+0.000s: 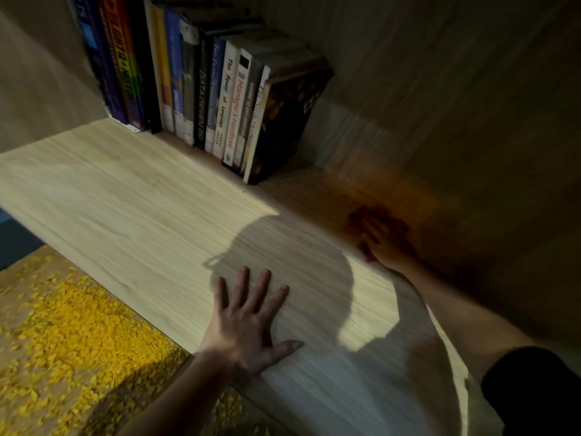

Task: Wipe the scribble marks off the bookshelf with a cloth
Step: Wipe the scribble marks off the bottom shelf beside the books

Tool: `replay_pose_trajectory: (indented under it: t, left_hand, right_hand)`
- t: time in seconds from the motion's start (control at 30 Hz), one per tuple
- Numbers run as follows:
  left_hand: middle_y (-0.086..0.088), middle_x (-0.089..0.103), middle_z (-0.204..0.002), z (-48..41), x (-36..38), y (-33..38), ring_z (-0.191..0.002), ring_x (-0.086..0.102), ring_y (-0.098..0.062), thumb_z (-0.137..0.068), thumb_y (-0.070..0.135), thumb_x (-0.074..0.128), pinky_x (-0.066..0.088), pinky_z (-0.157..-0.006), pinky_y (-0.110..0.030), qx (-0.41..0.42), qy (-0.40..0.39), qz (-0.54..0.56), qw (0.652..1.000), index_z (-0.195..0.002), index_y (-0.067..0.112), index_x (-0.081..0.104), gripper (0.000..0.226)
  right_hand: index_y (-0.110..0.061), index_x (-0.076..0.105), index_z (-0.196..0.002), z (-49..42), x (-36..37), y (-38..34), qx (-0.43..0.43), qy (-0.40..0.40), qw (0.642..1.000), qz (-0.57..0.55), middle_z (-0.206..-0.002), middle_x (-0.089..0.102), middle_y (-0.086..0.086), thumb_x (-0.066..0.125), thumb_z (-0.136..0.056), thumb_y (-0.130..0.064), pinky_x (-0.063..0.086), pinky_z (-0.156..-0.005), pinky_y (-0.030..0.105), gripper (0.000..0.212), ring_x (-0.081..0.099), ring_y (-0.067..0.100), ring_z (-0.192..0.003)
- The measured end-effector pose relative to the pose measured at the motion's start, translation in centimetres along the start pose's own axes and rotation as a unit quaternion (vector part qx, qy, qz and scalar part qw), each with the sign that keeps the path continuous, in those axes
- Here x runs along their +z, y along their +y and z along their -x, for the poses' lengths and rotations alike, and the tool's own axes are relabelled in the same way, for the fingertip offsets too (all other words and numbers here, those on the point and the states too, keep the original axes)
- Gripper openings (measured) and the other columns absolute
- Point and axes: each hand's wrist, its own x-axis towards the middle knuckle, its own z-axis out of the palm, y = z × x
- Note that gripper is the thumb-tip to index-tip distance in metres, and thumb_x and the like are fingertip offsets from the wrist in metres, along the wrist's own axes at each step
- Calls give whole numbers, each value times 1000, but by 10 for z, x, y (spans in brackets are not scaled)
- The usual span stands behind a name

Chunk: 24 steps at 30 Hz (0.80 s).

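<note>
Resting splayed on shelf [141, 199], left hand [245, 322]; right hand [382, 243] shadow-blurred over cloth [356, 217], grip indiscernible.

red cloth [390, 225], blurred, lies on the light wooden shelf [125, 190], in shadow.

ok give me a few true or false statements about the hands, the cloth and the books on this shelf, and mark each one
1. The left hand lies flat on the shelf board with its fingers spread. True.
2. The right hand rests on a blue cloth. False: the cloth under it is red, deep in the shadowed right part of the shelf.
3. The books stand in a row at the back of the shelf. True.
4. The left hand grips one of the books. False: it holds nothing and sits near the front edge, apart from the books.
</note>
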Motion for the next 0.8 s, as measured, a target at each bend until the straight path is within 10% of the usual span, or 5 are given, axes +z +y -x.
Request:
replay_pose_trajectory:
  t: [0.1, 0.27, 0.43, 0.57, 0.8]
  left_hand:
    - [-11, 53, -138, 0, 1, 0, -127, 46, -43, -78, 87, 19, 8, -107, -53, 2, 11, -2, 1000, -133, 31, 56, 87]
    - [-12, 50, -140, 2, -1, 1, -129, 43, -43, -80, 85, 20, 16, -104, -58, 4, 16, 0, 1000, -134, 29, 55, 86]
    - [-11, 51, -140, 1, -2, 0, -130, 40, -40, -80, 85, 18, 18, -103, -58, -6, 14, -2, 1000, -133, 29, 56, 86]
    - [-10, 44, -141, 1, -1, 1, -129, 39, -40, -81, 85, 16, 18, -103, -55, 2, 23, -5, 1000, -134, 29, 54, 87]
    - [-12, 54, -136, 1, -2, -1, -125, 48, -43, -80, 85, 19, 19, -102, -54, 1, 4, 8, 1000, -132, 27, 58, 86]
  right_hand:
    - [-25, 48, -133, 29, 2, 76, 24, 60, 997, 30, -133, 56, 11, 35, -89, -39, 30, -105, 47, 48, 48, 34, -123]
    - [-40, 48, -126, 17, 52, 169, 209, 9, 977, -30, -130, 52, -1, 38, -92, -55, 40, -103, 48, 38, 50, 25, -119]
    - [-38, 58, -103, 5, -10, 35, 101, -6, 994, 43, -101, 60, -4, 31, -98, -47, 44, -84, 29, 29, 58, 12, -88]
    - [-16, 23, -151, 31, -5, 3, -24, -49, 995, 86, -160, 13, 5, 29, -105, -28, 6, -119, 43, 48, 10, 22, -147]
    - [-27, 47, -128, 82, -25, 68, 268, -13, 960, 78, -124, 50, 10, 25, -94, -52, 39, -99, 44, 47, 50, 29, -113]
